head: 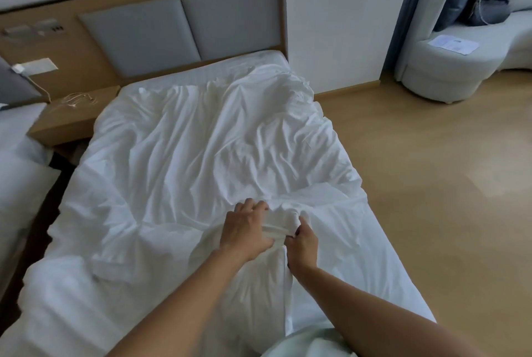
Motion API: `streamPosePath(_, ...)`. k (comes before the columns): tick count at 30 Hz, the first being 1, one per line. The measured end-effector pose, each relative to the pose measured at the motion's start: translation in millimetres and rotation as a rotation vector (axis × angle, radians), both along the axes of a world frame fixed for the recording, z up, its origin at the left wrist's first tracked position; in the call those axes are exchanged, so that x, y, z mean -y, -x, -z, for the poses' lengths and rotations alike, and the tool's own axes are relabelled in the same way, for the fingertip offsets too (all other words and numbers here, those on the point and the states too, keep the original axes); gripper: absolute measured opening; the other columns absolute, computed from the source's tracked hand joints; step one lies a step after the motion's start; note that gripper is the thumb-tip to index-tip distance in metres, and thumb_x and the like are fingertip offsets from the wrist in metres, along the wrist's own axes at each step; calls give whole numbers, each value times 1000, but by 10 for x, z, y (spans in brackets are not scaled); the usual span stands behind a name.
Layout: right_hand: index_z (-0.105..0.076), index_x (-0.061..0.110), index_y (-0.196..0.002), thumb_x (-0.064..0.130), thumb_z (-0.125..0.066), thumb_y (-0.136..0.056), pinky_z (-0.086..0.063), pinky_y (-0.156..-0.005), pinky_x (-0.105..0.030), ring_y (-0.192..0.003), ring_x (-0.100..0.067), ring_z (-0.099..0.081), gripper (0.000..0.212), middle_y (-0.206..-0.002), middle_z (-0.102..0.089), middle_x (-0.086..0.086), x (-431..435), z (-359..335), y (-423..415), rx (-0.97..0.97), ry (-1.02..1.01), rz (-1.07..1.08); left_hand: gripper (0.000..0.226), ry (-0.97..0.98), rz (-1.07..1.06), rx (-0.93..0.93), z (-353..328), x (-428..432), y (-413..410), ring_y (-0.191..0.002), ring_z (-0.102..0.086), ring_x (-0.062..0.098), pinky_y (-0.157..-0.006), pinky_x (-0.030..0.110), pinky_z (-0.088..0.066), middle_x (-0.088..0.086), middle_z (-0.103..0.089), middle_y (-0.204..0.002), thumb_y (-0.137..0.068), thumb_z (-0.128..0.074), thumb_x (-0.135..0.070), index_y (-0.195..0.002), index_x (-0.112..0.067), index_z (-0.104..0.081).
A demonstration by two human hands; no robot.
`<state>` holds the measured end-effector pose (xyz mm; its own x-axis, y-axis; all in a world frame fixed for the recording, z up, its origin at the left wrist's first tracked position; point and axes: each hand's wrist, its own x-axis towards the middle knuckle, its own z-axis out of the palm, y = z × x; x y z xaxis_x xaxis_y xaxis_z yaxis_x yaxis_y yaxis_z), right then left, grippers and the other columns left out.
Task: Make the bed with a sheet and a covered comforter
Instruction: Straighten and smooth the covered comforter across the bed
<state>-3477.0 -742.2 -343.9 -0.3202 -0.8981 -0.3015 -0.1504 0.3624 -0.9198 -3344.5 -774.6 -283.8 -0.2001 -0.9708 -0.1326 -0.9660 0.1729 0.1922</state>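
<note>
Head view, starting at the fingertips: left fingers (254, 207) curled over the top of a bunched white fold (280, 221), thumb tucked beneath, pinching it. Right fingers (302, 223) curled on the same fold from the other side, likewise gripping. Left hand (244, 230) and right hand (305, 244) almost touching, with the ridge of cloth clamped between them and both forearms reaching in from the foot end.

Belongs, by the look of it, to the covered comforter (187, 155), lying rumpled over most of the bed (313, 103), creased deeply toward the headboard (184, 28). Flatter white cloth just right of the hands, probably the sheet (368, 244), though hard to tell apart from the cover. Bare strip of mattress (244, 64) showing at the head end.

Likely to handle as light, soft and limp: no stiffness, nothing fragile, little slip but some drag over the layer beneath. Bunches wherever pinched; moves only as a ridge when grabbed mid-panel. Better taken at the hem or the two foot corners, hands well apart, pinching cover and filling together to stop the inner layer sliding loose. Then lift and shake rather than tug.

Further out: nightstand (74, 123) with a cable (77, 97) at the left, a second bed (17, 184) nearer, pale armchair (449, 69) across the wooden floor (431, 184) at the right.
</note>
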Motion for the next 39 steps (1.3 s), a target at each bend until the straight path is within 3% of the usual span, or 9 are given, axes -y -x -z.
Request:
streamPosePath(2,-57,17,-74,-1,-56,-74,-47,-58,-35,-62,-17,-56,18,-69,-61,-1,14,-15,15,-28,56,-27,52,16,134,26,110,51,115,-112,-54,21,-100,35,-41,-4,-56,-121,-80,-68,-36,-129,-24,-54)
streamPosePath(6,-57,21,-81,2,-60,-82,-45,-60,-23,-71,-9,-57,19,-80,-60,7,109,-19,77,-120,78,3,15,-28,42,-321,228,69,267,-88,-64,28,-74,33,-46,4,-68,-94,-90,-49,-13,-100,-14,-60)
streamPosePath(11,-53,23,-117,5,-54,-84,-49,-72,-28,-84,-14,-62,37,-89,-63,9,162,-97,116,28,-94,140,16,-143,115,-289,173,188,262,-76,-63,20,-69,35,-50,-1,-70,-83,-94,-53,-33,-103,-24,-63)
streamPosePath(14,-46,27,-114,2,-50,-87,-44,-62,-22,-77,-7,-58,36,-88,-60,8,154,-172,89,121,-144,208,33,-202,133,-322,85,268,258,-54,-44,16,-56,33,-38,-2,-50,-56,-87,-60,-35,-63,-15,-50)
streamPosePath(18,-42,24,-98,5,-54,-84,-50,-61,-34,-73,-19,-60,26,-86,-61,-1,172,-235,39,145,-189,295,44,-225,93,-317,5,318,278,-49,-27,14,-50,32,-25,-1,-32,-49,-77,-64,-32,-51,-15,-33)
streamPosePath(24,-49,24,-80,6,-55,-82,-38,-54,-24,-69,-17,-59,19,-76,-62,5,254,-213,66,23,-120,279,38,13,130,-188,119,189,300,-52,-40,24,-53,30,-27,-3,-37,-57,-81,-53,-34,-54,-17,-32)
streamPosePath(29,-65,29,-93,7,-61,-75,-49,-74,-27,-82,-8,-60,28,-88,-66,14,249,-90,60,-152,107,9,4,231,-58,-266,252,189,251,-67,-63,29,-55,33,-43,-2,-60,-86,-82,-63,-15,-83,-15,-60)
streamPosePath(34,-52,48,-96,-5,-64,-74,-42,-71,-10,-89,4,-58,59,-93,-63,18,201,-154,128,-98,177,-67,39,192,-73,-504,233,218,366,-93,-62,22,-76,30,-52,-4,-71,-97,-72,-54,5,-102,-14,-71)
streamPosePath(39,-57,26,-118,1,-66,-79,-36,-73,-5,-90,-2,-52,46,-99,-54,19,228,-136,110,-225,154,-157,29,17,-274,-735,267,206,290,-81,-60,12,-66,11,-42,-7,-64,-85,-81,-51,10,-88,-18,-55)
